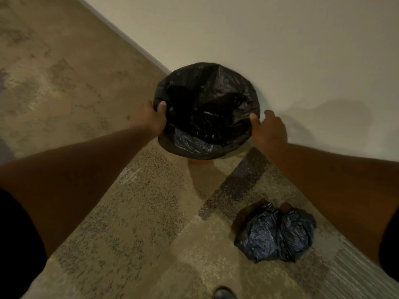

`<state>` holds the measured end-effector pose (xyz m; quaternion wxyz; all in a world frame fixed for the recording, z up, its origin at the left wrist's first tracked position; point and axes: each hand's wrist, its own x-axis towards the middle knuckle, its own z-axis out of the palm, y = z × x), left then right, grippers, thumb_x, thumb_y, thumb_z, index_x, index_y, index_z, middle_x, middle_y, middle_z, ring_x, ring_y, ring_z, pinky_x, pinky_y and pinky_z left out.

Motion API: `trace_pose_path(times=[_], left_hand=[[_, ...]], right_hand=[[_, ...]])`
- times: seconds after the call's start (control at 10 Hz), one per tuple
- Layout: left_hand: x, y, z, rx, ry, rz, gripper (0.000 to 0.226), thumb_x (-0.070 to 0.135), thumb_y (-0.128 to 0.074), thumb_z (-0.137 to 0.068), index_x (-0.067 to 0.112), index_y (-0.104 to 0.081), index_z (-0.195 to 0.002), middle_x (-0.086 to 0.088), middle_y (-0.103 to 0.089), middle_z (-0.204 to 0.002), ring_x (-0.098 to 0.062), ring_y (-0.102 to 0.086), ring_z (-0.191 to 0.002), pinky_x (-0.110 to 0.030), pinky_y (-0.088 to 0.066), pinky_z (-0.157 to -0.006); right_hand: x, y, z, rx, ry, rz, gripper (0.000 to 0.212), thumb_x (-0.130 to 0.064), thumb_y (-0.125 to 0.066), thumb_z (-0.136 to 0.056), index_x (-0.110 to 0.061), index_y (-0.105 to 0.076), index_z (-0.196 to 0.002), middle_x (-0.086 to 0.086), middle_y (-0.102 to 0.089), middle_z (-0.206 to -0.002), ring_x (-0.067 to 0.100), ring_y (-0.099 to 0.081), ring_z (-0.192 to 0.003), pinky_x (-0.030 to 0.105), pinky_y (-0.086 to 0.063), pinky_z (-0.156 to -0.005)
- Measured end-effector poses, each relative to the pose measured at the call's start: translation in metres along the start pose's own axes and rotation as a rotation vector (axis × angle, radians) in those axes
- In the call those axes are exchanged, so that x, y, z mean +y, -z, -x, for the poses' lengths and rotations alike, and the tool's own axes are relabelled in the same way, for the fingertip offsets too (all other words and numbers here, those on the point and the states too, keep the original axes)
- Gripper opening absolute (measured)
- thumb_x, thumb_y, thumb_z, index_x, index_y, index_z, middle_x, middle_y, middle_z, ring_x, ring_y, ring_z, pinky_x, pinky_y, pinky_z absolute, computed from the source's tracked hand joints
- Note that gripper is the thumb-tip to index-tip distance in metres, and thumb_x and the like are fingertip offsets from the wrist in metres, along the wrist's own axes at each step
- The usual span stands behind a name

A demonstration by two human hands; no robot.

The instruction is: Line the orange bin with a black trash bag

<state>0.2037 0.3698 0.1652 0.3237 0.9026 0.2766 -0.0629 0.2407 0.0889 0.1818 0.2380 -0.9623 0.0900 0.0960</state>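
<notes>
A black trash bag (207, 108) hangs inside the bin, and its edge is folded out over the rim all around. Only a thin orange strip of the bin (199, 161) shows below the bag at the near side. My left hand (149, 118) grips the bag at the rim's left side, thumb over the edge. My right hand (268, 131) holds the bag at the rim's right side, thumb on top. The bin stands on the floor right against the wall.
A pale wall (280, 50) runs diagonally behind the bin. A tied, full black trash bag (275, 233) lies on the speckled floor at the lower right. The toe of a shoe (223, 293) shows at the bottom edge.
</notes>
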Motion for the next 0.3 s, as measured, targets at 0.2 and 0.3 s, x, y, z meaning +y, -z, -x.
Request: trace_pose_path(times=[0.2,0.3], left_hand=[[0.017,0.027,0.051,0.011,-0.542,-0.203,0.066,0.042,-0.012,-0.105,0.0,-0.035,-0.15,-0.024,-0.021,-0.163,-0.036,-0.008,-0.154,-0.047,-0.01,-0.126],[0.039,0.058,0.076,0.031,-0.673,-0.262,0.07,0.042,-0.009,-0.102,-0.001,-0.025,-0.155,-0.02,-0.012,-0.165,-0.033,0.0,-0.155,-0.045,-0.007,-0.126]], right_hand=[[-0.021,0.025,0.043,0.093,0.348,0.285,0.062,-0.042,-0.031,-0.104,-0.008,-0.025,-0.156,0.019,-0.033,-0.158,0.039,-0.033,-0.142,0.056,-0.038,-0.107],[-0.048,0.045,0.065,0.148,0.453,0.295,0.067,-0.046,-0.025,-0.103,-0.008,-0.022,-0.158,0.016,-0.024,-0.166,0.036,-0.022,-0.152,0.056,-0.031,-0.116]])
